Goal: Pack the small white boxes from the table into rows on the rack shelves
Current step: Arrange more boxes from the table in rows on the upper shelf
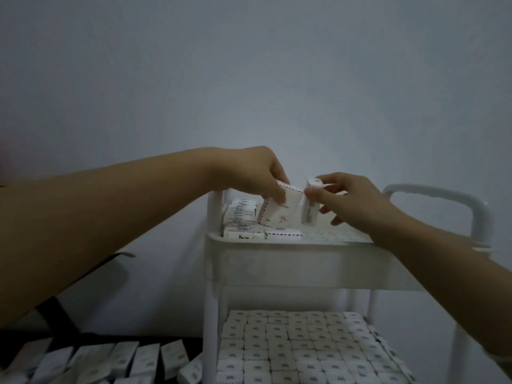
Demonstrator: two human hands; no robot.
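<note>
Over the top shelf of a white rack, my left hand grips a small white box with a red-and-blue striped edge, tilted. My right hand pinches a second white box, held upright just to the right of the first. Several boxes stand stacked in the shelf's back left corner, and one lies flat near the front. The lower shelf is packed with rows of boxes. More boxes lie on the dark table at the lower left.
The rack has a white handle at the right end and white posts. A plain pale wall stands behind. A dark flap or box edge shows under my left forearm.
</note>
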